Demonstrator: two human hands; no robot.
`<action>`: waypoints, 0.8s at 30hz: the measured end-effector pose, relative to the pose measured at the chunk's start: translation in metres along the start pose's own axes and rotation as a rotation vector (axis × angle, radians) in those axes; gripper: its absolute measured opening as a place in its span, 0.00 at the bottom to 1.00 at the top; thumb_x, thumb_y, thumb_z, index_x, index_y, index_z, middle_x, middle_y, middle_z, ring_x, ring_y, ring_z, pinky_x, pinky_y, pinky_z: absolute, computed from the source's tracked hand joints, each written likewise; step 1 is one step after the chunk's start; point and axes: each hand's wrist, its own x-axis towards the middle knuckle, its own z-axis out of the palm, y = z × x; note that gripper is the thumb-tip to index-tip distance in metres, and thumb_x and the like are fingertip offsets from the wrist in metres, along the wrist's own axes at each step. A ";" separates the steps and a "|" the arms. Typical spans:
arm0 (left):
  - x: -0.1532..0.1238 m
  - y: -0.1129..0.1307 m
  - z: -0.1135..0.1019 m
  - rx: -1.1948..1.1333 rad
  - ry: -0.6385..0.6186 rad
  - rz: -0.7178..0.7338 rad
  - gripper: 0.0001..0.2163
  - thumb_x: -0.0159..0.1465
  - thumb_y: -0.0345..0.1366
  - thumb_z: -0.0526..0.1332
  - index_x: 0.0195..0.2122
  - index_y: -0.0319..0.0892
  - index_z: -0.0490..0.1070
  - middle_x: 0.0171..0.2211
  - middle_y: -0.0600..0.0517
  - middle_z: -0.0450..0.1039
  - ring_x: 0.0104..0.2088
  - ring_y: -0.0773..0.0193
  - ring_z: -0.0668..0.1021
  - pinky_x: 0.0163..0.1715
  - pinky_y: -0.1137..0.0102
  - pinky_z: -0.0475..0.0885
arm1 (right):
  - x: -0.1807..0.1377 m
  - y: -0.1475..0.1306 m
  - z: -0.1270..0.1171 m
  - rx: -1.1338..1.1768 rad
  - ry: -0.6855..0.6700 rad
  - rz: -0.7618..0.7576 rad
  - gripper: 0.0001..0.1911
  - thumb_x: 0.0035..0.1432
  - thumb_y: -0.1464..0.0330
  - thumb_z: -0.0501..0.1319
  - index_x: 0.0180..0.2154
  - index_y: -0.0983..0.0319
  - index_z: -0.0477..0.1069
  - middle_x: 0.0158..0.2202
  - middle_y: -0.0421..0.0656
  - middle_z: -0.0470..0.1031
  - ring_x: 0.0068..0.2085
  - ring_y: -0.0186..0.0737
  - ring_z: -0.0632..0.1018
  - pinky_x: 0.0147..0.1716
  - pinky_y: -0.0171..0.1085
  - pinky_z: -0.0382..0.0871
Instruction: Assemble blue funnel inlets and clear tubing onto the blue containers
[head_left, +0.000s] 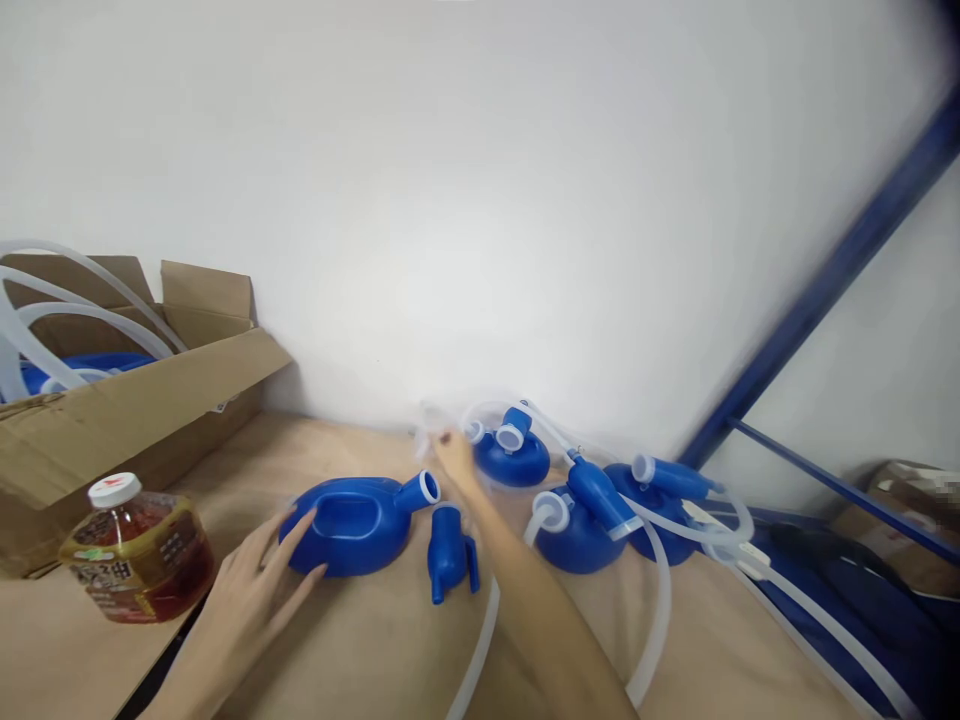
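One blue bottle (352, 552): long axis left-right, mouth (429, 487) pointing right.

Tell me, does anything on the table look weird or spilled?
Maybe the drink bottle beside the left hand: it's see-through and reddish-brown inside, unlike the blue bottles. I see no spill.

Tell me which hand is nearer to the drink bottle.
Left. The left hand is just right of the drink bottle, at the left end of a blue container; the right hand is farther right, beyond that container, near the wall.
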 end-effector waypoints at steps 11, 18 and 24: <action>0.068 0.012 0.050 -0.072 -0.167 0.085 0.37 0.61 0.61 0.66 0.66 0.44 0.70 0.57 0.38 0.77 0.54 0.40 0.79 0.53 0.52 0.72 | -0.044 -0.027 -0.092 -0.216 -0.242 -0.509 0.10 0.56 0.59 0.67 0.27 0.57 0.75 0.31 0.42 0.83 0.36 0.45 0.81 0.39 0.39 0.72; 0.059 0.010 0.053 -0.080 -0.109 0.077 0.37 0.61 0.62 0.66 0.65 0.43 0.70 0.56 0.37 0.76 0.54 0.39 0.78 0.52 0.52 0.72 | -0.060 -0.024 -0.070 -0.534 -0.236 -0.337 0.18 0.68 0.59 0.59 0.53 0.62 0.76 0.37 0.50 0.86 0.41 0.50 0.84 0.41 0.39 0.66; 0.061 0.013 0.054 -0.072 -0.097 0.072 0.38 0.60 0.62 0.67 0.65 0.45 0.70 0.55 0.39 0.77 0.53 0.41 0.78 0.53 0.52 0.71 | -0.041 -0.024 -0.080 -0.629 -0.194 -0.219 0.18 0.72 0.58 0.57 0.52 0.63 0.75 0.40 0.53 0.86 0.41 0.51 0.85 0.40 0.39 0.65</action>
